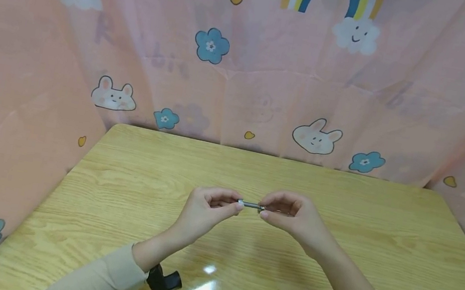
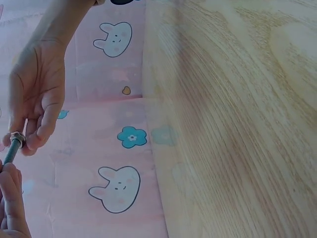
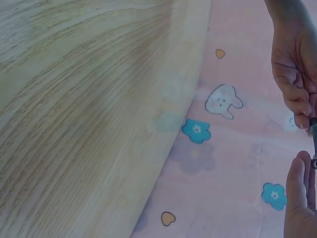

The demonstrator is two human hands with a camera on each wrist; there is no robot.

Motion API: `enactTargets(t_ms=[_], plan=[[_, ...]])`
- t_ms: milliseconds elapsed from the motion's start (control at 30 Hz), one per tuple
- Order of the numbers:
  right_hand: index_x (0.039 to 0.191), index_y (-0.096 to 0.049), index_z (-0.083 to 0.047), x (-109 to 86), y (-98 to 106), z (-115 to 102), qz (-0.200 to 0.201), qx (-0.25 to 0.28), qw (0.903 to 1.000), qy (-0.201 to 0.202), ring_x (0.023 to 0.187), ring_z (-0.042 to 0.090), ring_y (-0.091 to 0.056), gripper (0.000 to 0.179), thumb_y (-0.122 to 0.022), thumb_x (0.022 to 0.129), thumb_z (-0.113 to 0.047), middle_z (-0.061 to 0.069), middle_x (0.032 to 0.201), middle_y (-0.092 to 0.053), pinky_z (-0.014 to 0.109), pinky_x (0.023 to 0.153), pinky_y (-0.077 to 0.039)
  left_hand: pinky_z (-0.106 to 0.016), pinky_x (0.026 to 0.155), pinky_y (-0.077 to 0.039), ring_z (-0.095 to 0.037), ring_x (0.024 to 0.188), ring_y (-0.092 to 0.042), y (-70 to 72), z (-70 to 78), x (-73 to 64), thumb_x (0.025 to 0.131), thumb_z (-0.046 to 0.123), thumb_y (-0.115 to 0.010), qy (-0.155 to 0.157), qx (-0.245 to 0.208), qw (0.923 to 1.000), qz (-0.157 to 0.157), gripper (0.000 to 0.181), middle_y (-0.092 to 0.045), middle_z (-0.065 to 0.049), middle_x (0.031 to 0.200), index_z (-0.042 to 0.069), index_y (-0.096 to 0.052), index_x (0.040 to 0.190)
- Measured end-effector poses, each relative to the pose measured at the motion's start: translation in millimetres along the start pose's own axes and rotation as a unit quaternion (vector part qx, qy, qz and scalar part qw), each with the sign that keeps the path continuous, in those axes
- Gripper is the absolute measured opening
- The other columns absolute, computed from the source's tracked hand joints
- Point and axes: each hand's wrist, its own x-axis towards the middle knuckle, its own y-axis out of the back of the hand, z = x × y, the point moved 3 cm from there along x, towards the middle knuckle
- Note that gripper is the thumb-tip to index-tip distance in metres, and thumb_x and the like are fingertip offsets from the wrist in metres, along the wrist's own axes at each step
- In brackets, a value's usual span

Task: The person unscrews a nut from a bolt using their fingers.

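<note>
A slim metal bolt (image 1: 252, 205) is held level above the table between the two hands. My left hand (image 1: 205, 212) pinches its left end between thumb and fingers. At the other end, a nut (image 2: 18, 136) sits around the shank, and the thumb and fingertips of my right hand (image 1: 294, 215) grip it. In the left wrist view the thread of the bolt (image 2: 12, 151) shows between the hands. The right wrist view catches the bolt (image 3: 315, 133) only at its right edge. The fingers hide both bolt ends.
Beneath the hands lies a wood-grain table (image 1: 142, 166). A pink curtain (image 1: 250, 92) with printed rainbows, rabbits and flowers hangs behind it and along both sides. Black wrist-worn devices (image 1: 165, 281) stick out under both forearms. A bright light reflection lies on the near tabletop.
</note>
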Motion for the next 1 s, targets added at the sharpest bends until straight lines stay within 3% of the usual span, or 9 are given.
enactTargets(t_ms=[133,300,533,767,900,1000], plan=[[0.116,-0.055,0.006,-0.2,-0.2,0.1,-0.003,-0.004,0.9999,0.013,0.090,0.020,-0.063,0.034,-0.065,0.087,-0.008,0.019,0.104,-0.060,0.033,0.079,-0.053,-0.030,0.072,-0.055,-0.017,0.079,-0.067,0.0,-0.9,-0.5,0.087,0.013,-0.067,0.005,-0.001,1.0000,0.000,0.020,-0.069,-0.011,0.090,-0.001,-0.069,0.100],[0.109,-0.056,0.011,1.3,-1.4,2.9,-0.015,0.007,0.9998,-0.008,0.082,0.019,-0.067,0.029,-0.059,0.092,-0.012,0.016,0.092,-0.065,0.033,0.077,-0.054,-0.030,0.071,-0.054,-0.017,0.079,-0.067,0.1,-0.6,-1.1,0.087,0.013,-0.067,0.003,0.001,1.0000,0.001,0.019,-0.069,-0.011,0.090,-0.001,-0.069,0.100],[0.119,-0.054,0.005,0.1,-0.2,3.6,-0.011,-0.010,0.9999,-0.001,0.094,0.022,-0.062,0.038,-0.066,0.087,-0.011,0.019,0.108,-0.059,0.033,0.080,-0.053,-0.029,0.072,-0.054,-0.017,0.079,-0.066,-0.2,0.4,-1.2,0.087,0.012,-0.066,0.004,0.001,1.0000,-0.001,0.020,-0.069,-0.012,0.090,-0.003,-0.068,0.100],[0.112,-0.055,0.013,0.6,-0.9,5.5,-0.022,0.022,0.9994,-0.013,0.083,0.019,-0.067,0.031,-0.058,0.093,-0.011,0.013,0.091,-0.065,0.035,0.079,-0.054,-0.031,0.073,-0.054,-0.017,0.080,-0.066,-1.2,0.8,-0.3,0.087,0.014,-0.067,0.015,-0.003,0.9999,0.003,0.019,-0.069,-0.011,0.091,0.000,-0.069,0.101],[0.118,-0.053,0.010,-1.0,0.5,5.7,-0.008,0.017,0.9998,-0.006,0.089,0.021,-0.066,0.037,-0.065,0.087,-0.007,0.009,0.101,-0.064,0.032,0.081,-0.053,-0.031,0.073,-0.054,-0.016,0.079,-0.066,-1.2,0.5,0.0,0.087,0.013,-0.067,0.018,-0.004,0.9998,0.004,0.019,-0.068,-0.011,0.090,0.000,-0.069,0.101],[0.120,-0.053,0.008,-1.0,0.5,5.6,-0.006,0.017,0.9998,-0.007,0.090,0.023,-0.066,0.038,-0.063,0.090,-0.011,0.011,0.100,-0.064,0.034,0.080,-0.053,-0.030,0.073,-0.054,-0.016,0.079,-0.066,-1.6,0.5,0.4,0.087,0.012,-0.067,0.016,-0.005,0.9999,0.005,0.019,-0.069,-0.012,0.090,-0.001,-0.069,0.101]])
